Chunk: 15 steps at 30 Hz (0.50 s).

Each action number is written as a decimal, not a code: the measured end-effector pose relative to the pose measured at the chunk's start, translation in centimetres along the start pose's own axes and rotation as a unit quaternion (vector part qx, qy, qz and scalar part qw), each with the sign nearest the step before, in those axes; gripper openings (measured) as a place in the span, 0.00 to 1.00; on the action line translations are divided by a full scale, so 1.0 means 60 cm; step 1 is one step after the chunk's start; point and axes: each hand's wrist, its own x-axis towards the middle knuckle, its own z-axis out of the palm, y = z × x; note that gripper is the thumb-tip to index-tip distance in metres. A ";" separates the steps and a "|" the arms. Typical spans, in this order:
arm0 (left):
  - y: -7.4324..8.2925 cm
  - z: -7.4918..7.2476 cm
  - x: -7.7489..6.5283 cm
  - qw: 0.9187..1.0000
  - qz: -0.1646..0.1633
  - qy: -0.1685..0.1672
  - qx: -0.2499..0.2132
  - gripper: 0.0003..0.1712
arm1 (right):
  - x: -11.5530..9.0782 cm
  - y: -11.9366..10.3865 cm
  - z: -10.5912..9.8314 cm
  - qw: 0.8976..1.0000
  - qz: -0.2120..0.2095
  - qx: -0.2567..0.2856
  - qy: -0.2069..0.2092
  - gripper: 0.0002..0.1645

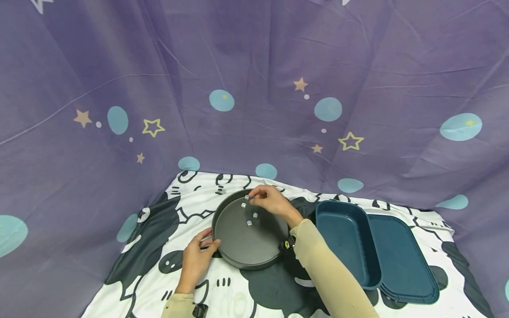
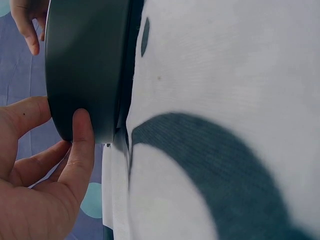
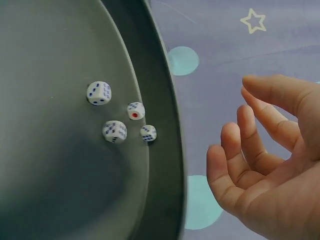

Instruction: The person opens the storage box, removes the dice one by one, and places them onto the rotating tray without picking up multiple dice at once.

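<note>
Several small white dice [image 3: 115, 131] with mostly blue pips lie inside a round dark-grey pan [image 1: 254, 247], near its far side. One die shows a red pip. My left hand [image 1: 196, 258] holds the pan at its left side, the thumb and fingertips against the wall and rim, as the left wrist view shows. My right hand [image 1: 272, 201] reaches across the pan above its far rim, palm turned down. Its fingers are loosely bent, with the thumb and forefinger tips close together. Nothing shows between them in the right wrist view.
Right of the pan stands a deep blue rectangular container [image 1: 346, 234]. A flat blue lid [image 1: 405, 256] lies beside it, partly under its edge. A black-and-white patterned cloth [image 1: 230, 291] covers the table, with a purple curtain [image 1: 254, 88] behind.
</note>
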 end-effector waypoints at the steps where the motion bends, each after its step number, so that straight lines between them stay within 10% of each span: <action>1: -0.001 0.000 0.000 1.000 0.001 -0.001 -0.001 0.29 | -0.003 -0.003 -0.003 1.000 0.001 0.000 -0.001 0.10; 15: 0.000 0.001 0.002 1.000 0.001 -0.006 0.003 0.30 | -0.084 -0.021 -0.103 0.998 -0.010 -0.042 0.035 0.10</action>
